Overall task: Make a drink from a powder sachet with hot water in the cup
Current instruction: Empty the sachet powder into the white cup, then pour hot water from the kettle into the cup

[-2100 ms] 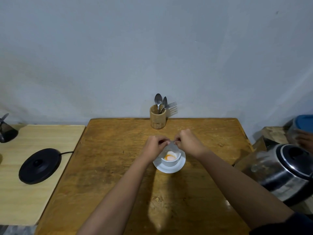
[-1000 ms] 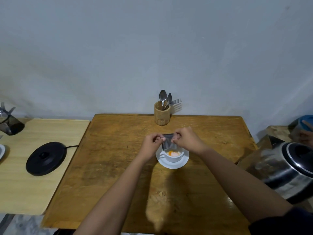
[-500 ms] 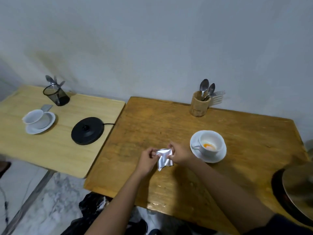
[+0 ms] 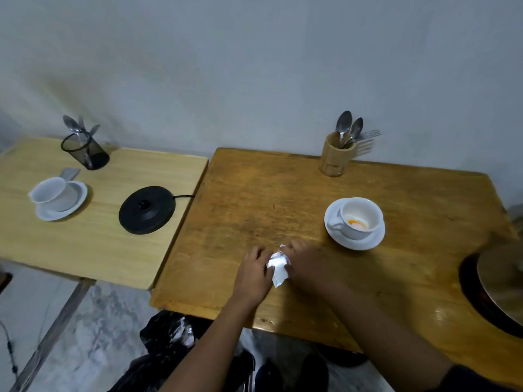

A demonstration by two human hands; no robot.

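We pinch the crumpled sachet (image 4: 278, 266) between left hand (image 4: 254, 274) and right hand (image 4: 304, 263), both closed on it, low over the table (image 4: 410, 273) near its front edge. Powder lies in the cup (image 4: 359, 219) on its saucer (image 4: 353, 241) (orange patch visible). Likely folding the sachet small for disposal; kettle (image 4: 502, 287) waits at right.

Both forearms bare; dark sleeve edge (image 4: 464, 377) on right upper arm; no rings visible

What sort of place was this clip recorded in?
Probably a plain room set up as a drink-making station, not a fitted kitchen: two bare wooden tables against a blank wall, each with a cup on a saucer and a cutlery holder, plus a kettle base.
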